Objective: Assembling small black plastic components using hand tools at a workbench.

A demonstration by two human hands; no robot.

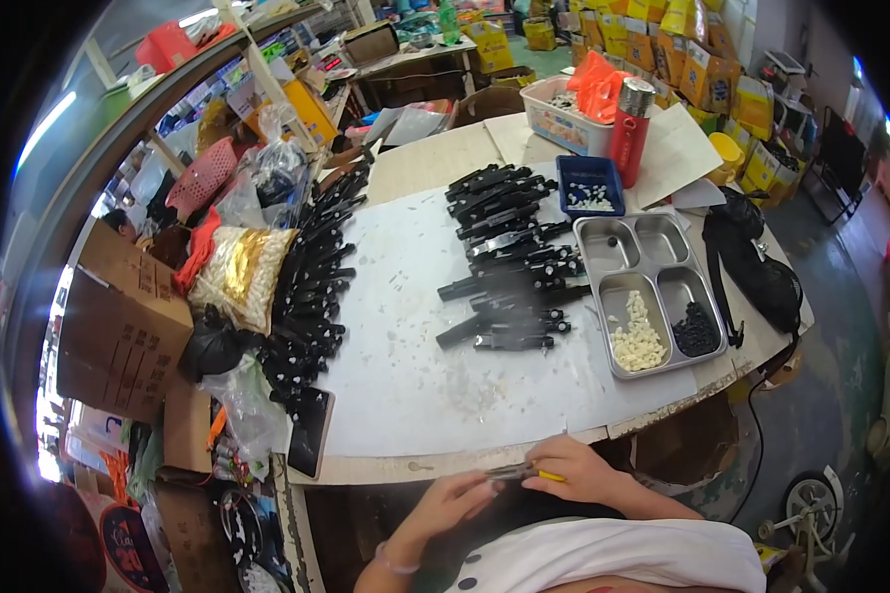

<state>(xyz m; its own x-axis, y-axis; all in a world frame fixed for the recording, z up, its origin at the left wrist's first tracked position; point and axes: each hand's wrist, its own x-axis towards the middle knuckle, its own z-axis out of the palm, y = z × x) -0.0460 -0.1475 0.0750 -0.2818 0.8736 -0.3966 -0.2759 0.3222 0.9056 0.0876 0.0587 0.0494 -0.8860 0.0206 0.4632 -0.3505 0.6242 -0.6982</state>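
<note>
1. Left hand (452, 501) and right hand (567, 466) pinch one small black part (512, 472) just below the table (415, 395) edge.
2. Judged progress: black pieces (509, 262) piled beside the steel tray (653, 292) appear unfinished; tray holds white and black bits.

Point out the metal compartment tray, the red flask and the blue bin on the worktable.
metal compartment tray (651, 261): head view, on the central divider between its compartments.
red flask (627, 146): head view, on the red body below the silver cap.
blue bin (568, 168): head view, on its left rim.
</note>
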